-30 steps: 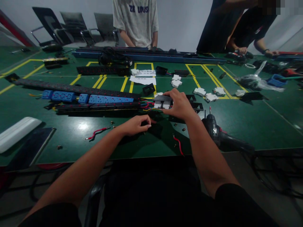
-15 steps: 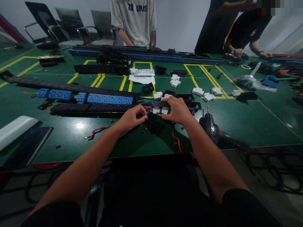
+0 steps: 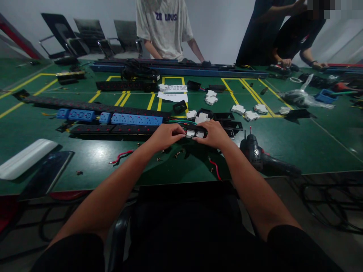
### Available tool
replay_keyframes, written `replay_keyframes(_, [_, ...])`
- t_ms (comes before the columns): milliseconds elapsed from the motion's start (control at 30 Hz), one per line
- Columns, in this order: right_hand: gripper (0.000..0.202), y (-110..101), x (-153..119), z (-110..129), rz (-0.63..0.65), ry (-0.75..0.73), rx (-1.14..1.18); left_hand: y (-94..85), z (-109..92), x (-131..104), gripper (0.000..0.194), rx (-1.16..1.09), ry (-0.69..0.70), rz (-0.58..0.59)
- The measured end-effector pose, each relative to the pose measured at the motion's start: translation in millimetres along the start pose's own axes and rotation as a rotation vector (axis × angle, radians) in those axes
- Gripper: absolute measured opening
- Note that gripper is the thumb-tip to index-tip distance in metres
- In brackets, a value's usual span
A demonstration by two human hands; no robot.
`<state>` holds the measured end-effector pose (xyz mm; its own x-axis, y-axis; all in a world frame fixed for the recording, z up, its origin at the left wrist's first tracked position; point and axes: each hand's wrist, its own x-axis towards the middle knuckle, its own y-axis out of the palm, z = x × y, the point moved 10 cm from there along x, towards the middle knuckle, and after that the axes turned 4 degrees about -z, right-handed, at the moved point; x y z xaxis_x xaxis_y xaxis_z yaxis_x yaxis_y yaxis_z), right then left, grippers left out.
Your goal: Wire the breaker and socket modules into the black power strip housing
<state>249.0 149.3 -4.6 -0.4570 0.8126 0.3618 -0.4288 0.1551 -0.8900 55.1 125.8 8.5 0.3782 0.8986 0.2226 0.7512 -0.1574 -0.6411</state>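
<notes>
My right hand grips a small black frame with white modules in it, at the right end of the near black socket strip. My left hand is pinched at the left side of these modules; whatever its fingertips hold is too small to name. Coloured wires run just behind the hands. A blue socket strip and a longer black strip lie behind the near strip. Loose white modules sit farther right.
A black power drill lies right of my right arm. Red wires and small screws are scattered near the front edge. A white cover lies at left. People stand across the green table.
My left hand has moved right, up to the white modules. The frame under my right hand has tilted a little. The view has shifted slightly, and the person opposite has an arm stretched out.
</notes>
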Motion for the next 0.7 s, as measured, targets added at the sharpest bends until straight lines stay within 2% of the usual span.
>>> replay_keyframes(133, [0.061, 5, 2, -5, 0.022, -0.006, 0.026, 8.1, -11, 15, 0.012, 0.007, 0.055, 0.040])
replay_keyframes(267, [0.061, 7, 4, -7, 0.020, -0.022, 0.051, 17.4, -17, 22, 0.011, 0.034, 0.107, 0.003])
replay_keyframes(433, [0.058, 6, 5, -8, 0.023, -0.013, 0.085, 23.1, -4, 12, 0.014, -0.050, 0.024, -0.042])
replay_keyframes(567, [0.058, 5, 6, -8, 0.024, -0.001, 0.073, 20.9, -2, 5, 0.016, -0.056, 0.028, -0.064])
replay_keyframes(700, [0.057, 7, 7, -9, 0.039, 0.006, 0.064, 26.3, -1, 6, 0.017, -0.032, 0.037, -0.049])
